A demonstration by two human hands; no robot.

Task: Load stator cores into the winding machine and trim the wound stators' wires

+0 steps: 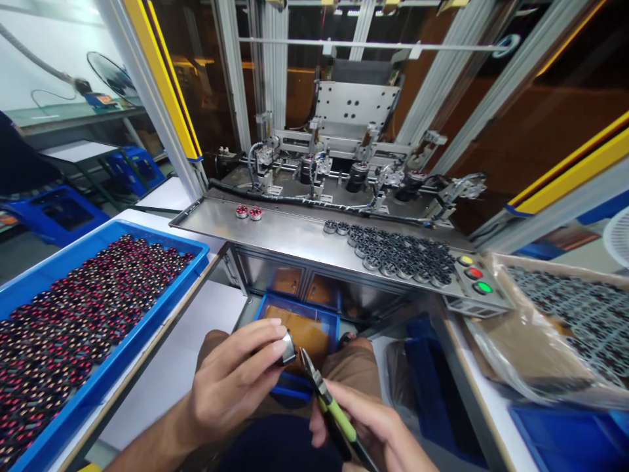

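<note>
Silvery round part (289, 348) in curled left fingers (263, 359), green-handled pliers (340, 418) in right fingers (361, 410)

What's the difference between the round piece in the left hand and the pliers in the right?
The round piece is short and silvery; the pliers are long, with green-and-black handles. Fingers of the left hand cover much of the round piece, whereas the pliers' tips stick out well clear of the right hand. Both show bare metal, and both are held up.

Held part (289, 349) shiny metal; shelf (289, 229) smooth metal (softly glossy).
</note>
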